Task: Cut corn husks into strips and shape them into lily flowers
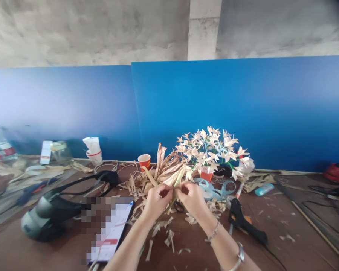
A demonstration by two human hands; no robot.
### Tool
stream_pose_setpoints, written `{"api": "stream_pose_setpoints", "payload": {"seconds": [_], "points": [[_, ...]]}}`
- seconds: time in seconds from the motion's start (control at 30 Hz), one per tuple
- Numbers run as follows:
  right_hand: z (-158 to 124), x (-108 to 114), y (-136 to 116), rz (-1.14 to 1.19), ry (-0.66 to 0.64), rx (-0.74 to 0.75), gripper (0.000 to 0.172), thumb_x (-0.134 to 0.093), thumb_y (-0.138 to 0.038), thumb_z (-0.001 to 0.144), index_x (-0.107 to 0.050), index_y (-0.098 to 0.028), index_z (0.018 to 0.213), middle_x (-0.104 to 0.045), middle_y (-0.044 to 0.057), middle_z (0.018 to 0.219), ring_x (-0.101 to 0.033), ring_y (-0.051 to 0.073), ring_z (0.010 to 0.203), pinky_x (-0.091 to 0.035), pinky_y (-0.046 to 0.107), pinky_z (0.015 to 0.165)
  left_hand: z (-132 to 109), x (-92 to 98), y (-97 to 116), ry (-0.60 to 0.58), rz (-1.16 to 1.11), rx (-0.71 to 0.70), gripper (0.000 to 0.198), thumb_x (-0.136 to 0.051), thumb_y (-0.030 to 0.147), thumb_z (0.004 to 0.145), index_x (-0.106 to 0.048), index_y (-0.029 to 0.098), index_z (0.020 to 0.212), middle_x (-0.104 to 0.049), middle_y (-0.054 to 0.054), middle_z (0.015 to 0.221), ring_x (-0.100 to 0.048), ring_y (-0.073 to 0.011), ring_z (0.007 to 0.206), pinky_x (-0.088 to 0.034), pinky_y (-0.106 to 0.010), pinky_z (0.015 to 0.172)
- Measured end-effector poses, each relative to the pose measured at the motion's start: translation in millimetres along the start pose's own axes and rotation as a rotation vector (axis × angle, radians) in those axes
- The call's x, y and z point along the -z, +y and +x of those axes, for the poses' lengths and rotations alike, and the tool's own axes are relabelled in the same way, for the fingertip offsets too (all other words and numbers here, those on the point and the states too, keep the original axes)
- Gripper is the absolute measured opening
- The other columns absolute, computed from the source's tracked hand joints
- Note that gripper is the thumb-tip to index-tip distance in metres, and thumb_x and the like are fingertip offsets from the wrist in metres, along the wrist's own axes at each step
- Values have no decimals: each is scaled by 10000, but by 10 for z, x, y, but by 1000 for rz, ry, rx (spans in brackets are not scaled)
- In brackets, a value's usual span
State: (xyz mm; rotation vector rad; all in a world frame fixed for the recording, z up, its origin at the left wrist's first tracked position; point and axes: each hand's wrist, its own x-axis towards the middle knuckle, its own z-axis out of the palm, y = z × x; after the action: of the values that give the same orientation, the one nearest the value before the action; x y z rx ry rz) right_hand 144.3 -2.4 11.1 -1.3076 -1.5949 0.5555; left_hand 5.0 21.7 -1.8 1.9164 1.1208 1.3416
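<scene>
Corn husks [166, 169] pinched by our L hand [157, 201] & R hand [191, 199], hands nearly together; glue gun [244, 222] right of husks, husk flowers [209, 148] behind.

A bundle of dried corn husks [166, 170] rises near the middle of the frame, pale straw and tan, its long strips creased and curling, with torn tips fanning upward. The left hand [157, 201] and the right hand [192, 199] sit side by side just below it, towards bottom centre, their fingertips [169, 192] curled inward and almost meeting as both pinch the gathered base of the husks. A paler yellow-green strip [178, 178] stands up just above the right hand, and a thin strip [169, 205] hangs down between the hands; whatever lies inside the grip is hidden by the fingers
</scene>
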Motion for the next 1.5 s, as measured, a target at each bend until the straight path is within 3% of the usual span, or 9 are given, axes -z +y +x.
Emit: {"api": "stream_pose_setpoints", "payload": {"seconds": [0.23,0.47,0.57,0.73,0.9,1.07,1.27,1.33,1.5], "points": [[-40,-2,-28,-89,40,32,131,-497,-202,720,-593,-162,639,-623,27,583,-541,138,538,-385,212,505,31,30,-145,166,80,140,81,-572,216,585,-605,149,553,-570,14,515,-497,-128,522,-367,-217,516],[49,496,-226,61,-25,-50,188,-526,-285,713,-568,-150,588,-484,-25,469,-379,79,416,-281,202,409,194,527,-418,900,-353,471,176,-586,311,594,-564,137,612,-524,37,502,-449,-91,452,-327,-207,451],[21,658,-237,111,-152,-55,168,-545,-272,694,-591,-156,582,-473,-35,457,-370,76,414,-286,205,413,202,580,-374,1005,-494,443,224,-614,337,577,-570,133,658,-574,15,557,-478,-92,462,-317,-202,431],[-27,311,-154,-113,-495,-76,211,-541,-154,648,-562,-175,439,-469,-42,370,-375,74,349,-231,196,357,205,511,-245,713,-665,366,343,-706,371,522,-615,118,735,-651,-48,683,-493,-84,485,-329,-199,434],[183,-218,-219,-335,-162,138,187,-486,-137,731,-627,-162,611,-604,33,527,-545,139,497,-362,220,478,174,510,-149,430,-681,274,253,-665,377,620,-567,149,668,-630,-9,649,-353,-35,405,-273,-193,421],[135,-232,-347,-128,0,280,262,-463,-200,801,-592,-174,1027,-660,60,820,-600,152,695,-452,243,649,112,456,-75,153,-572,283,312,-656,423,634,-521,144,599,-466,58,455,-246,-20,360,-163,-183,387],[-88,-26,-188,23,18,224,149,-500,-246,797,-618,-177,738,-624,32,714,-567,147,669,-442,232,614,36,154,-28,-310,-397,218,225,-615,348,669,-574,133,619,-539,14,525,-426,-74,456,-298,-194,453],[-116,63,-86,21,27,143,174,-510,-259,792,-602,-174,671,-612,24,657,-557,145,625,-429,231,578,10,60,-3,-285,-318,167,159,-597,293,672,-597,140,714,-605,-24,649,-505,-117,551,-362,-218,512],[-206,241,174,-1,172,22,219,-546,-330,784,-580,-171,637,-570,1,576,-508,133,544,-381,231,508,-118,-68,143,127,-61,-144,85,-526,180,701,-590,185,759,-615,-56,832,-535,-211,857,-386,-313,782]]}}
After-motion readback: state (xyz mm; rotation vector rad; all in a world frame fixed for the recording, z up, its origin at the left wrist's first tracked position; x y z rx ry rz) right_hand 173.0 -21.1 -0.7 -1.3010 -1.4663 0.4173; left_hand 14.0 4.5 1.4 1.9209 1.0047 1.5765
